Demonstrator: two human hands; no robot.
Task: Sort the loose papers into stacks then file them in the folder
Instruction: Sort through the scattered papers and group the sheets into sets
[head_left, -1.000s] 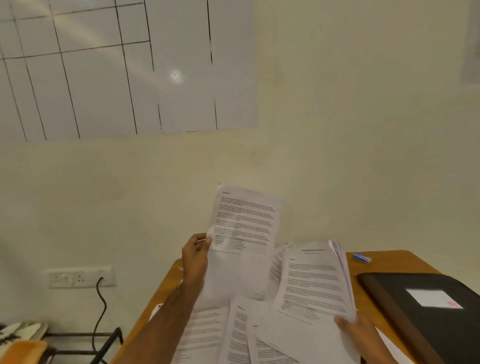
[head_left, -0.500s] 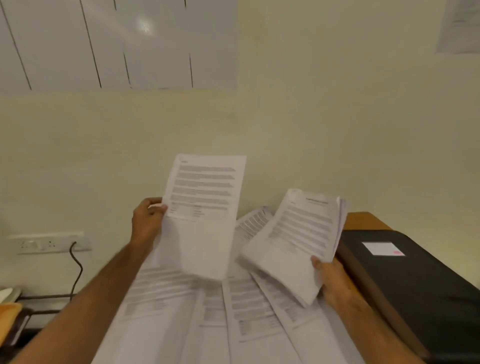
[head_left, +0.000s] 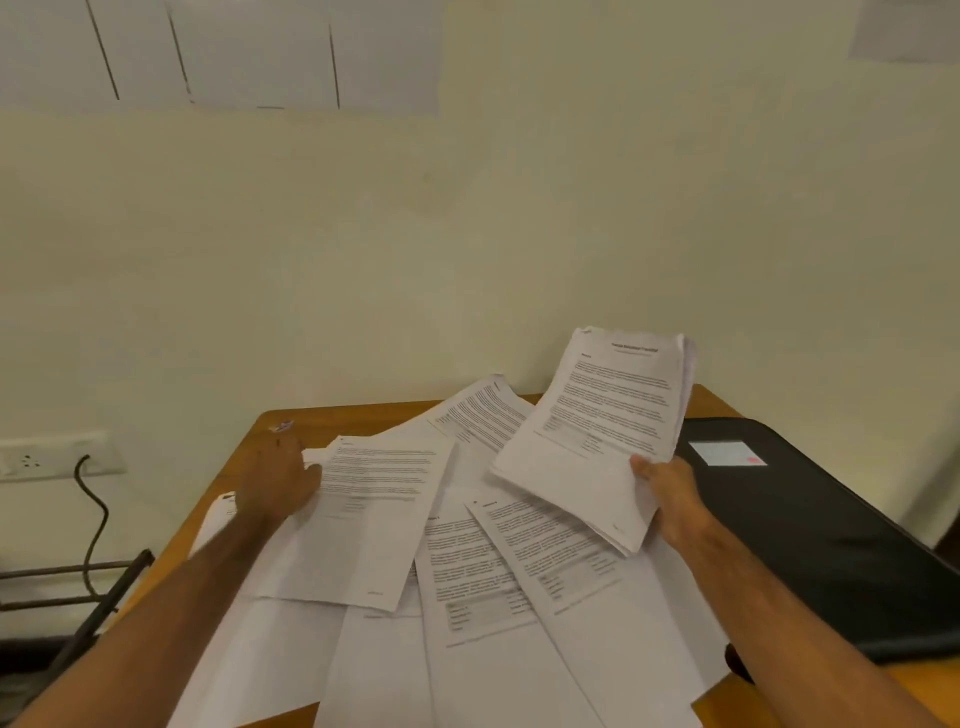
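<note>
A stack of papers (head_left: 597, 431) is gripped at its near right corner by the right hand (head_left: 667, 499), thumb on top, fingers underneath. The stack is held up off the desk (head_left: 363, 413), tilted, w/ its long axis running from the hand up and away toward the wall; the printed heading is at the far end. It hangs above the loose papers (head_left: 498, 613) and just left of the folder (head_left: 810, 525).

The left hand (head_left: 278, 480) rests palm-down on the left edge of a single sheet (head_left: 374, 514) lying on top of the spread. Whether its fingers pinch that sheet can't be told; they're turned away from the camera. The sheet's long axis runs near-to-far, leaning slightly right, text top at the far end.

The other loose papers are fanned across the desk approx. from the near edge to the back, overlapping, most w/ long axes pointing away from the viewer.

The black folder lies closed and flat on the desk's right side, long axis near-to-far, a white label (head_left: 724, 453) near its far end.

A wall socket (head_left: 31, 460) w/ a plugged-in cable (head_left: 93, 514) is seen at left.
</note>
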